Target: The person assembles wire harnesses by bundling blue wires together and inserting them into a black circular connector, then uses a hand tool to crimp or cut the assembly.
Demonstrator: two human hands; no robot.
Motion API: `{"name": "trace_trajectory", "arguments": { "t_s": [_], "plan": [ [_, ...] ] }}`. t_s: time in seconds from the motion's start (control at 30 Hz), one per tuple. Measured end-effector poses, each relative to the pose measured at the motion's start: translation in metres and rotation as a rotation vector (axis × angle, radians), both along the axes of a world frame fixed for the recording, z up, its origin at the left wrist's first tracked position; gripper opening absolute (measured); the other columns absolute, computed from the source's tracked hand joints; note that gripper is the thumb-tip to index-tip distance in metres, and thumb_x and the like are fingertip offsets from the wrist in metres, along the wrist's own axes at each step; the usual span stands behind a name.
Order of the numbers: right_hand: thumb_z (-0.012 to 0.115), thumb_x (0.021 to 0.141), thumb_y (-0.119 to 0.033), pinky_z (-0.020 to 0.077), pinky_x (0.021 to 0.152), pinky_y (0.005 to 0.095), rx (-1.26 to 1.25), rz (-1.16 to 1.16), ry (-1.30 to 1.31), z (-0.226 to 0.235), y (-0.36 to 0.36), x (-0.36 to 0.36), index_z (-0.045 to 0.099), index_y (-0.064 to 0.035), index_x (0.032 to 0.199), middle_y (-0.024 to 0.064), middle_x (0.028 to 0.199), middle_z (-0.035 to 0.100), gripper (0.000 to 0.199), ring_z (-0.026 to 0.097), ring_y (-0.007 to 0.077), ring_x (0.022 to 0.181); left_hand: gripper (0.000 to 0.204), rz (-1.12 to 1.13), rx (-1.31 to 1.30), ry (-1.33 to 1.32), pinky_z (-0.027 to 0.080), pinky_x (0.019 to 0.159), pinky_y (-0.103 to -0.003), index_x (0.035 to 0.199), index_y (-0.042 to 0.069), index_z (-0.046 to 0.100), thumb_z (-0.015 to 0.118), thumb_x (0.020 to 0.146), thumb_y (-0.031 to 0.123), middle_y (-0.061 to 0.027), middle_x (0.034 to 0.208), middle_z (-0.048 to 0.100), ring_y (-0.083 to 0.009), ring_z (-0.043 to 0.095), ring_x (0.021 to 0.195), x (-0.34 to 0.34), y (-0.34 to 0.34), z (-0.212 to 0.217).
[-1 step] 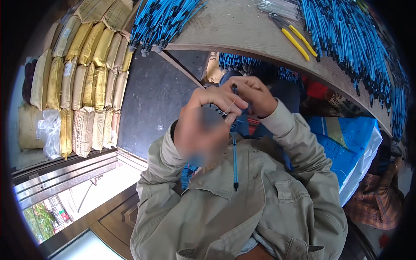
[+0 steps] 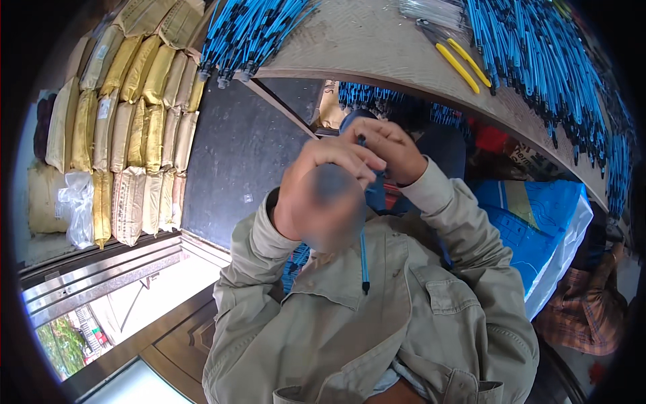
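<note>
A thin blue tube with black ends (image 2: 364, 259) hangs in front of my chest, its lower black tip pointing down. My right hand (image 2: 389, 145) is closed, with thumb and fingers pinched around the tube's upper part; a black end pokes up beside the fingers. Against it from the left, my left hand (image 2: 336, 161) has its fingers curled in next to the tube. What those fingers hold is hidden, and a blurred patch covers part of this hand.
Ahead, a brown table (image 2: 363, 40) carries bundles of blue tubes (image 2: 538, 67), yellow-handled pliers (image 2: 464, 64) and clear thin strips (image 2: 434, 12). Stacked packages (image 2: 128, 128) stand left. A blue plastic sheet (image 2: 531, 215) lies right, near a person's plaid sleeve (image 2: 582, 313).
My left hand has shifted slightly right and closer to my right hand. It covers more of the tube, and the thin pale strip at its fingers is out of sight.
</note>
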State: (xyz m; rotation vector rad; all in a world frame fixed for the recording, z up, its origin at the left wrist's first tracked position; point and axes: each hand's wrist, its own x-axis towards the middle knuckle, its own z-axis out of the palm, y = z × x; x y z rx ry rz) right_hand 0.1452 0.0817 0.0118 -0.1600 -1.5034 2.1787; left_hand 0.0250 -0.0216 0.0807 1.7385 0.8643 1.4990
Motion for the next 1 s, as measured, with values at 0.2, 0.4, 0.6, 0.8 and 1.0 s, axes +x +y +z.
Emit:
{"name": "trace_trajectory", "arguments": {
  "t_s": [0.2,0.4,0.6,0.8,1.0],
  "plan": [
    [0.043,0.094,-0.032,0.0428,0.077,0.0271,-0.064,0.221,-0.06,-0.02,0.007,0.008,0.061,-0.0011,0.086,0.0042,0.081,0.059,0.037,0.054,0.0113,0.08,0.024,-0.181,-0.059,0.216,0.041,0.085,-0.044,0.093,0.004,0.046,0.054,0.076,-0.01,-0.0101,0.086,0.06,-0.0329,0.06,0.093,0.011,0.008,-0.004],
    [0.051,0.09,-0.028,0.044,0.074,0.0291,-0.032,0.024,0.051,-0.042,0.015,0.016,0.061,-0.0013,0.089,0.0041,0.084,0.06,0.028,0.056,0.0135,0.081,0.024,-0.116,0.024,0.507,0.041,0.085,-0.044,0.094,0.004,0.047,0.057,0.075,-0.007,-0.0115,0.09,0.06,-0.031,0.06,0.093,0.012,0.023,0.006],
    [0.065,0.077,-0.01,0.0485,0.075,0.0333,1.085,-0.657,-0.281,-0.005,0.054,0.041,0.058,-0.0032,0.099,0.0122,0.097,0.06,0.024,0.059,0.0297,0.088,0.027,0.049,-0.081,0.172,0.046,0.075,-0.038,0.094,0.003,0.048,0.062,0.073,-0.005,-0.0139,0.092,0.059,-0.0259,0.06,0.083,0.003,0.023,-0.02],
    [0.06,0.083,-0.018,0.0482,0.067,0.0368,1.553,-1.186,-0.949,0.009,0.129,0.078,0.053,-0.0056,0.089,0.012,0.086,0.058,0.016,0.058,0.031,0.077,0.025,0.227,-0.187,0.222,0.046,0.079,-0.034,0.097,0.001,0.041,0.052,0.079,-0.012,-0.0126,0.089,0.054,-0.0224,0.06,0.085,0.007,0.02,-0.018],
    [0.057,0.085,-0.024,0.0477,0.061,0.0327,1.663,-1.145,-0.961,0.01,0.133,0.078,0.052,-0.0052,0.086,0.0082,0.078,0.056,0.02,0.058,0.0238,0.07,0.025,0.413,-0.203,0.207,0.047,0.076,-0.03,0.096,0.001,0.04,0.053,0.079,-0.012,-0.0132,0.088,0.055,-0.0207,0.06,0.084,0.011,0.017,-0.021]
  ]
}}
